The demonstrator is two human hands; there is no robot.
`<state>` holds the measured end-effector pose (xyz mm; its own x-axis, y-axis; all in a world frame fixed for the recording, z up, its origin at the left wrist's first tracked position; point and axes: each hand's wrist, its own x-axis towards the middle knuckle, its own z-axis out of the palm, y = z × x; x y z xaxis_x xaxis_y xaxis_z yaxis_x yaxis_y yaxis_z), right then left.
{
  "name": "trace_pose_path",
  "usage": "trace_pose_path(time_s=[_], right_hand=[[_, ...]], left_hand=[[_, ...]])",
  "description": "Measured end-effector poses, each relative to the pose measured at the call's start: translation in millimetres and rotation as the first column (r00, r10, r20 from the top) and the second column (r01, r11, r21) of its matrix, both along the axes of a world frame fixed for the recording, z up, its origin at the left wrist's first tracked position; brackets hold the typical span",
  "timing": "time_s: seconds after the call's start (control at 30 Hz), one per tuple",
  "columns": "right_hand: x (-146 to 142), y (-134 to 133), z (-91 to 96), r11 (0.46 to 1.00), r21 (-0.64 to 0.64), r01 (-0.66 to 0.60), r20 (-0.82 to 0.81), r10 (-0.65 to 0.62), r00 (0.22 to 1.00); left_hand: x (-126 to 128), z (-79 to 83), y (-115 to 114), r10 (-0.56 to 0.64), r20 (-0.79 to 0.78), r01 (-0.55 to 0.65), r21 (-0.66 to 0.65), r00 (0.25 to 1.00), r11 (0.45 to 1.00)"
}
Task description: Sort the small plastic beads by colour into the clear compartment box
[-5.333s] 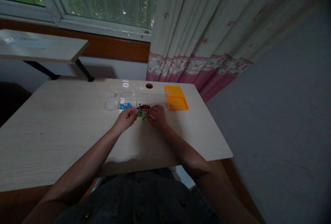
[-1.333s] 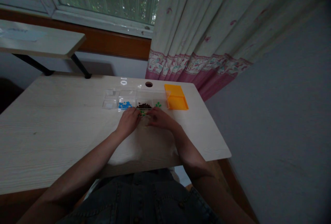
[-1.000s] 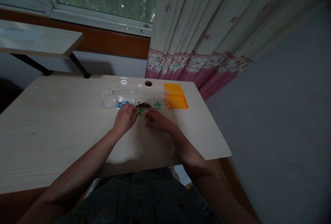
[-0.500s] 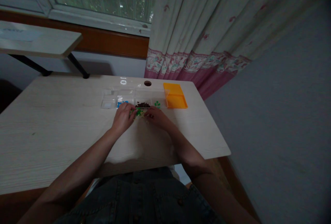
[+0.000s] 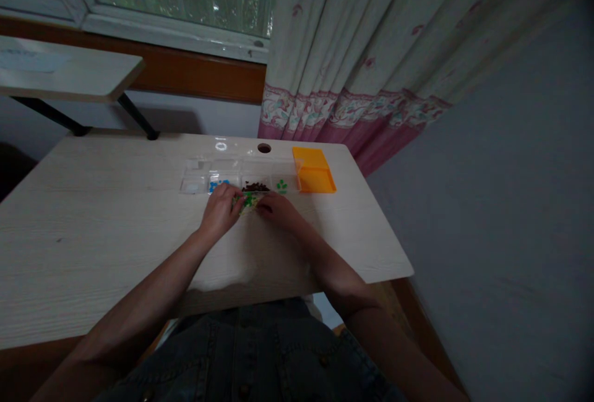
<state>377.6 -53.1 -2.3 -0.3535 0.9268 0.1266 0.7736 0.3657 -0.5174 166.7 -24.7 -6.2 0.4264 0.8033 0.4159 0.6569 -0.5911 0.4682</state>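
A small heap of green and pale yellow pieces (image 5: 249,200) lies on the table between my two hands. On its left is my left hand (image 5: 219,209), its fingers bent and its thumb a little apart from them, touching the heap's edge. From the right, my right hand (image 5: 278,210) reaches in with its fingertips drawn together at the heap; whatever they pinch is too small to make out. Just behind stands a clear compartment box (image 5: 193,180). In its front row sit blue pieces (image 5: 219,185), dark brown pieces (image 5: 255,186) and a few green pieces (image 5: 281,186).
An open orange case (image 5: 316,170) lies at the right, touching or overlapping the clear box's end. Behind the box is a round hole (image 5: 264,148) in the tabletop (image 5: 116,222). A raised shelf (image 5: 93,74) stands at the back left. Curtains (image 5: 343,80) hang behind the table.
My right hand's fingers have curled in slightly at the heap's right side. My left hand keeps its place. The whole view has shifted very slightly.
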Motion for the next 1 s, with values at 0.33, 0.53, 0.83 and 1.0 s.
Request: trace_pose_path(time_s=[0.33, 0.53, 0.83, 1.0], right_hand=[[5, -2, 7.7, 0.993, 0.063, 0.1, -0.115, -0.092, 0.989], [-8, -4, -1.7, 0.995, 0.056, 0.079, -0.181, -0.068, 0.981], [-6, 1, -9.4, 0.99, 0.119, 0.073, -0.289, -0.036, 0.957], [17, 9, -9.2, 0.938, 0.21, 0.275, -0.256, -0.219, 0.942]], left_hand=[[1, -1.4, -1, -0.069, 0.022, 0.07, -0.013, 0.997, 0.997], [4, -1.1, -3, -0.144, 0.1, 0.152, -0.076, 0.984, 0.985], [6, -5.8, -2, -0.164, 0.176, 0.183, -0.096, 0.971, 0.978], [2, -2.2, 2, -0.096, 0.205, 0.12, -0.106, 0.974, 0.987]])
